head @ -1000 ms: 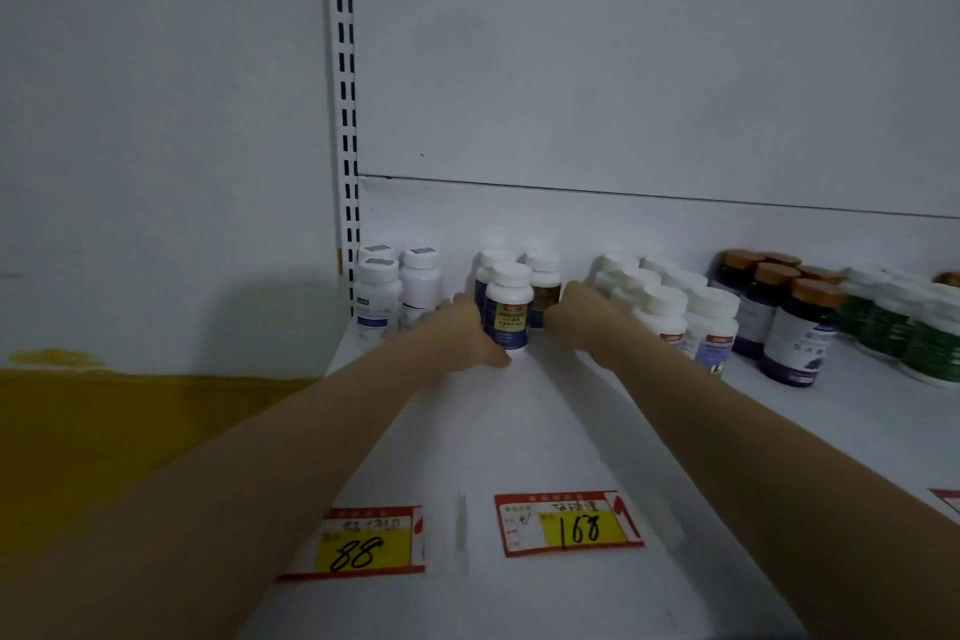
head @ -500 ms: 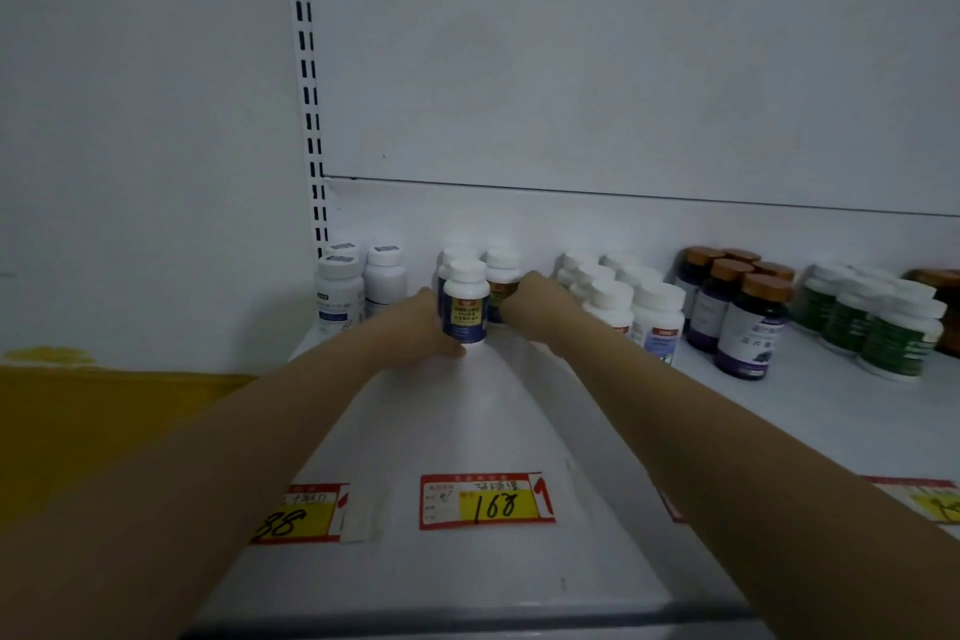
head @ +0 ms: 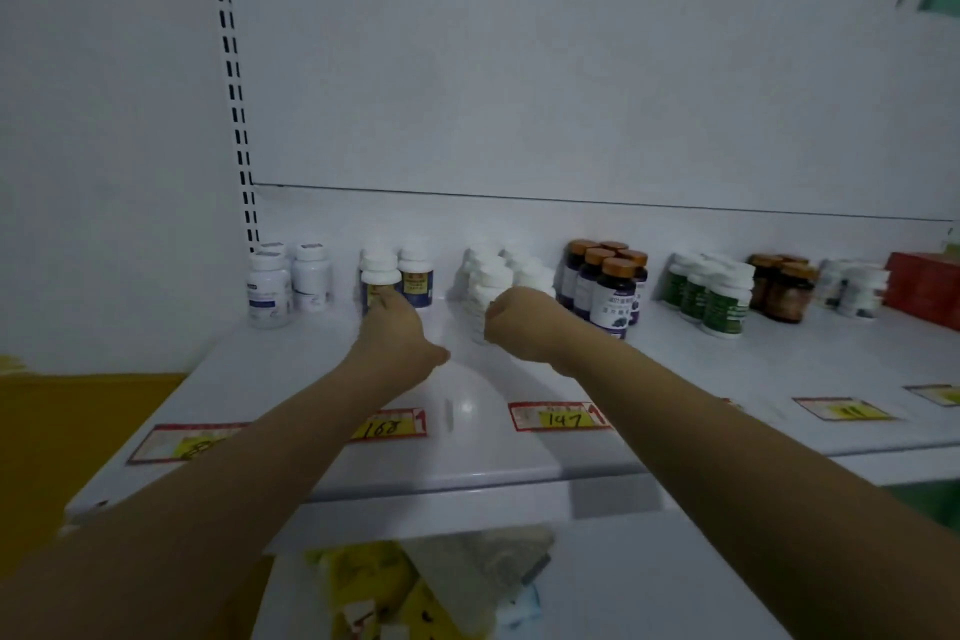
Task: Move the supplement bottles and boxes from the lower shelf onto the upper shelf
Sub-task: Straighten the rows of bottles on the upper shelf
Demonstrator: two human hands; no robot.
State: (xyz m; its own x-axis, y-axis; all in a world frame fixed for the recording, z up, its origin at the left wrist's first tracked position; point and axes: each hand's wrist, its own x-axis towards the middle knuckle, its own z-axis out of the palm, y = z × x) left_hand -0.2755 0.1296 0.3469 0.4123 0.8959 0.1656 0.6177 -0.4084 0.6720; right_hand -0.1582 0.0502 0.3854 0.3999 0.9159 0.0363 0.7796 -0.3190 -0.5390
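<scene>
Left hand point(head: 397, 327) at blue-label bottle point(head: 381, 287) on upper shelf point(head: 779, 369), fingertips touching label; grip wide or narrow: cannot tell. Right hand point(head: 519, 322) curled into loose fist against white-cap cluster point(head: 491, 283); whether holding one, cannot tell. Likely step: squaring rows. Best: push bases, not caps, keep bottles upright, labels facing near. Amber-cap bottles point(head: 613, 291), green bottles point(head: 719, 296) stand right. Lower shelf point(head: 675, 587) holds blurred yellow packets point(head: 363, 587). Bottle contents unseen.
</scene>
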